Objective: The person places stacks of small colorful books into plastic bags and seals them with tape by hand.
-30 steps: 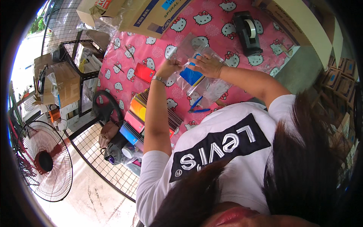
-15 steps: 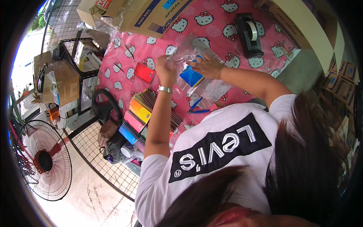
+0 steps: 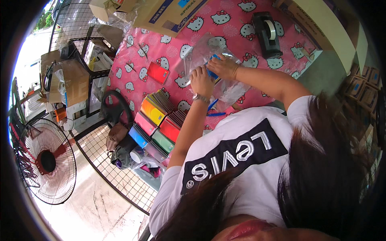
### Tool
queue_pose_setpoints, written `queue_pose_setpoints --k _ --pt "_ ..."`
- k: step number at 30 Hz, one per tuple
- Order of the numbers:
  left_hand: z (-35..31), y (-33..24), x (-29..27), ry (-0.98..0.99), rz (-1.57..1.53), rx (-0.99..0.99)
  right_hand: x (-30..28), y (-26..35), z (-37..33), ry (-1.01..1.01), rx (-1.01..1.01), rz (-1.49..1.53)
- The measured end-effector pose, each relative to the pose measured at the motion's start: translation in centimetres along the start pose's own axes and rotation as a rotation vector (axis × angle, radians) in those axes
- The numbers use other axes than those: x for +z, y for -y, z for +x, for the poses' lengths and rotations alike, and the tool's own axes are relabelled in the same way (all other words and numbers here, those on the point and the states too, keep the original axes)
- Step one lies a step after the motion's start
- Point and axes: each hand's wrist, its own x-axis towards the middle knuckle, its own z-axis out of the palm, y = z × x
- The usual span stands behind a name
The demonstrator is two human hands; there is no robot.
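Observation:
A small blue spiral notebook (image 3: 212, 74) lies in a clear plastic bag (image 3: 193, 56) on the pink patterned tablecloth. My left hand (image 3: 202, 83) grips the bag along the notebook's left edge, fingers together. Over the notebook's right side, my right hand (image 3: 223, 66) holds it through the plastic with bent fingers. Both hands cover much of the notebook. A red notebook (image 3: 158, 72) lies flat to the left of my left hand. Close to my body are a blue pen (image 3: 216, 114) and another blue item crossing near it.
Stacks of coloured spiral notebooks (image 3: 152, 111) stand left of my left forearm. A black tape dispenser (image 3: 266, 36) sits at the far right. Cardboard boxes (image 3: 171, 16) line the far edge. A fan (image 3: 48, 161) stands at left, beyond a wire grid (image 3: 108, 162).
My left hand has come down and right onto the bag beside the notebook. My right hand stays on the notebook, its fingers now more bent. More of the notebook stacks shows.

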Motion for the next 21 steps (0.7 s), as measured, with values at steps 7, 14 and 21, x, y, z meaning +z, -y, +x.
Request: queue_pose_setpoints --k 7,14,21 --pt "0.2 0.8 3.0 -0.035 0.048 -0.026 -5.6 2.6 -1.8 0.201 0.233 0.171" --pt "0.8 0.4 1.3 0.177 -0.063 0.106 -4.0 5.7 -4.1 0.389 0.250 0.189" --pt "0.9 0.6 3.6 0.201 -0.028 0.106 -5.1 3.3 -3.1 0.228 0.353 0.263"
